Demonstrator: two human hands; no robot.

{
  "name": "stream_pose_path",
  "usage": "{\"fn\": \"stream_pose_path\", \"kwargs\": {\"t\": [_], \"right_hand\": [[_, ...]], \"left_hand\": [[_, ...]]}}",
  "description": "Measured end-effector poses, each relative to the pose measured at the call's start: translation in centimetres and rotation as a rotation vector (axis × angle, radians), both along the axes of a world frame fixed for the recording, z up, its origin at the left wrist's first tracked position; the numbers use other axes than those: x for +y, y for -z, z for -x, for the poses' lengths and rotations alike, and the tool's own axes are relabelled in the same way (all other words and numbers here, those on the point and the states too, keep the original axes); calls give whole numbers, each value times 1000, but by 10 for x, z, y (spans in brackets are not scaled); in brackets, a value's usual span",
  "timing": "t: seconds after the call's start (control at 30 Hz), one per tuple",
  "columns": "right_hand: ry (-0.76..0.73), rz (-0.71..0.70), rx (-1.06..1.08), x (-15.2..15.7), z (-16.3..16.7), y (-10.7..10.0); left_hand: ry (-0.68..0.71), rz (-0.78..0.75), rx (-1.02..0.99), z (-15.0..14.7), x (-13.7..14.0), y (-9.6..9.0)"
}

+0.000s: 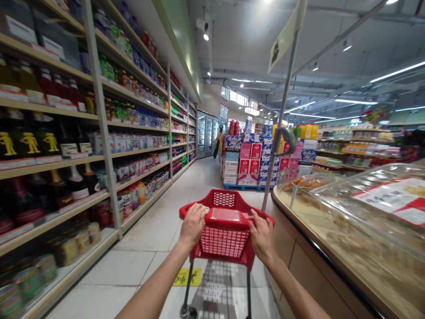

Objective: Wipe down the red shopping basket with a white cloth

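Note:
A red plastic shopping cart (pixel 226 243) stands right in front of me on dark metal legs, one caster showing at the lower left. Its handlebar runs across the near side, with a pale panel (pixel 226 215) in the middle. My left hand (pixel 193 223) is wrapped over the left part of the bar; something small and whitish, perhaps a tissue, shows by its fingertips. On the right part of the bar, my right hand (pixel 262 234) is closed around it, fingers curled over the top.
Tall shelves (pixel 139 155) of bottles and cans line the left side. A display counter (pixel 315 248) with clear covers curves along the right, beside a metal pole (pixel 279 128). Stacked boxes (pixel 249 163) stand ahead. A person (pixel 218 141) is farther down the tiled aisle (pixel 189 184).

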State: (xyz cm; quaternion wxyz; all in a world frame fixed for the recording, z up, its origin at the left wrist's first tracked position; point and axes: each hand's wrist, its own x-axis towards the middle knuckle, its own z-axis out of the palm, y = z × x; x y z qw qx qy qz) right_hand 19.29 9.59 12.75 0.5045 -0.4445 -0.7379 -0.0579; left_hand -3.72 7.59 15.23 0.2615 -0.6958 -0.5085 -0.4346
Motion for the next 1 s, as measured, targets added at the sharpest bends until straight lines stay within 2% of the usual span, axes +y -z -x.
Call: {"fn": "stream_pose_path", "kwargs": {"t": [0.1, 0.17, 0.23, 0.3, 0.37, 0.4, 0.5, 0.57, 0.63, 0.7, 0.77, 0.8, 0.9, 0.97, 1.0], "right_hand": [[-27, -11, -28, -4, 2, 0], [-60, -25, -72, -6, 0, 0], [-73, -44, -101, -8, -4, 0], [-59, -65, -80, -9, -7, 1], [-42, -80, -34, -9, -6, 1], [-35, -86, -12, -9, -6, 1], [-47, -91, -13, -9, -7, 3], [-61, -88, -28, -10, -11, 3], [-64, -81, -21, -10, -15, 4], [-53, -76, 12, -12, -16, 4], [-42, -74, 33, -13, -14, 4], [-41, -75, 32, -13, -13, 4], [-53, -88, 1, -14, -10, 4], [-66, -93, -17, -14, -10, 4], [-70, -92, -18, -14, -9, 3]], "left_hand": [[150, 19, 145, -44, 1, -1], [253, 14, 230, -58, 1, -3], [250, 26, 229, -46, 2, -6], [142, 43, 109, -22, 2, -9], [31, 39, -23, -11, 1, -11], [39, 46, -31, -15, 1, -12], [229, 48, 150, -45, -1, -14], [319, 40, 238, -54, -1, -16], [297, 58, 218, -43, 0, -18], [143, 63, 80, -28, 3, -18], [90, 57, 29, -30, 4, -16], [107, 56, 38, -39, 4, -14], [301, 32, 230, -69, 3, -8], [322, 28, 265, -68, 3, -8], [289, 40, 242, -60, 4, -9]]}}
